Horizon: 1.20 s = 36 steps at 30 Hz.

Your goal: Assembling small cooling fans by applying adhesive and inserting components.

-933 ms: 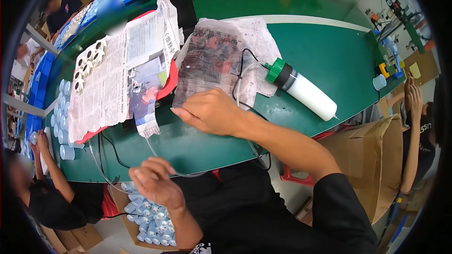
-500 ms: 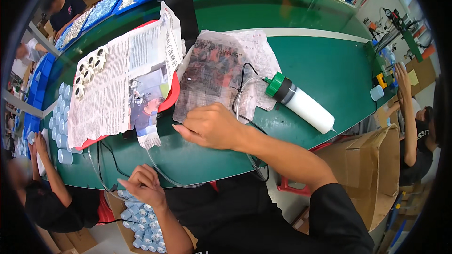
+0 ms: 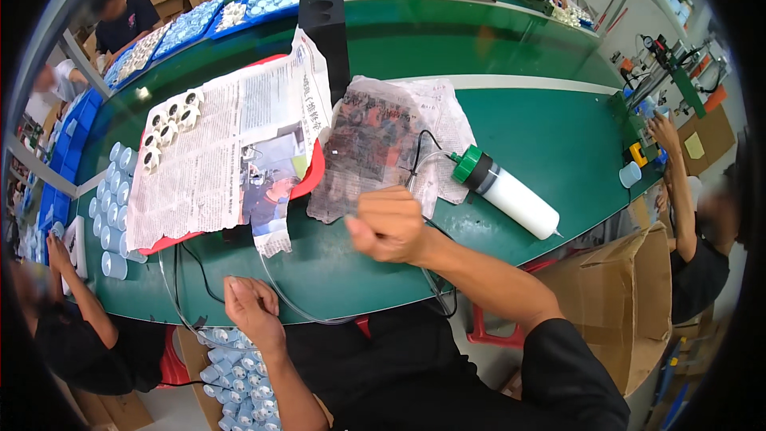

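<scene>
My right hand (image 3: 391, 225) is curled into a fist above the green table, just in front of the newspaper sheets (image 3: 363, 124); no object shows in it. My left hand (image 3: 254, 307) is closed too, with nothing visible in it, at the table's near edge above a box of pale blue cups (image 3: 239, 383). Behind and to the right of my right hand lies a white dispensing syringe (image 3: 519, 201) with a green cap and a tube. Several white lobed parts with dark centres (image 3: 166, 129) rest on a newspaper-covered red tray (image 3: 313, 172).
Clear-blue cups (image 3: 114, 265) stand left of the tray. A black block (image 3: 325, 36) rises behind it. Thin tubes (image 3: 291, 307) and black cables trail over the near table edge. An open cardboard box (image 3: 606, 295) stands at the right. Other people work on both sides.
My right hand has moved right, away from the tray, and drawn into a tighter fist. My left hand has shifted slightly right, its fingers more upright. The view has tilted slightly.
</scene>
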Motion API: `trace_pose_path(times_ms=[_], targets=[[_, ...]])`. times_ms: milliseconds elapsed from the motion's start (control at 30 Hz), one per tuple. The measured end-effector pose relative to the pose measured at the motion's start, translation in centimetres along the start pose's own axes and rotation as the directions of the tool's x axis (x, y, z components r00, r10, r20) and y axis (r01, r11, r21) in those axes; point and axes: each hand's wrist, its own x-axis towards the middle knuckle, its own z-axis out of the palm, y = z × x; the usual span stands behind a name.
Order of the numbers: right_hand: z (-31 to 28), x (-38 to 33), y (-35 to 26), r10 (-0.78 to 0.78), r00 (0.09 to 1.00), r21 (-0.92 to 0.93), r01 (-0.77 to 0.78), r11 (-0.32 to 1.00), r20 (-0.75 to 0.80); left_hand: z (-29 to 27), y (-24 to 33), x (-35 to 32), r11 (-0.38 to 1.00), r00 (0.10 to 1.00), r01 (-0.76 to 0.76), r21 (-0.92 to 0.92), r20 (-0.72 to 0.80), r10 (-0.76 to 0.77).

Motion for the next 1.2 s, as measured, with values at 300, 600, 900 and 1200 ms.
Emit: trace_pose_path(times_ms=[300, 600, 900, 1200], targets=[[-15.1, 3.8, 3.6, 0.430, 0.871, -0.520, -0.489, 0.701, -0.239, 0.0, -0.3, 0.2, 1.000, 0.998, 0.007, 0.023, -0.065, -0.006], [-51.9, -12.3, 12.0, 0.457, 0.392, -0.601, -0.476, -0.642, -0.798, 0.7, -1.3, 0.4, 0.990, 1.000, -0.004, 0.139, 0.032, 0.000], [-58.2, -22.1, 10.5, 0.669, 0.080, -0.674, -0.097, -0.732, -0.739, -0.9, -0.5, -0.5, 0.984, 0.997, -0.005, 0.180, 0.078, -0.009], [-47.4, -8.2, 10.5, 0.493, 0.644, -0.806, -0.529, -0.266, -0.585, 0.5, -0.3, -0.1, 0.894, 0.973, -0.218, 0.392, 0.159, 0.168]])
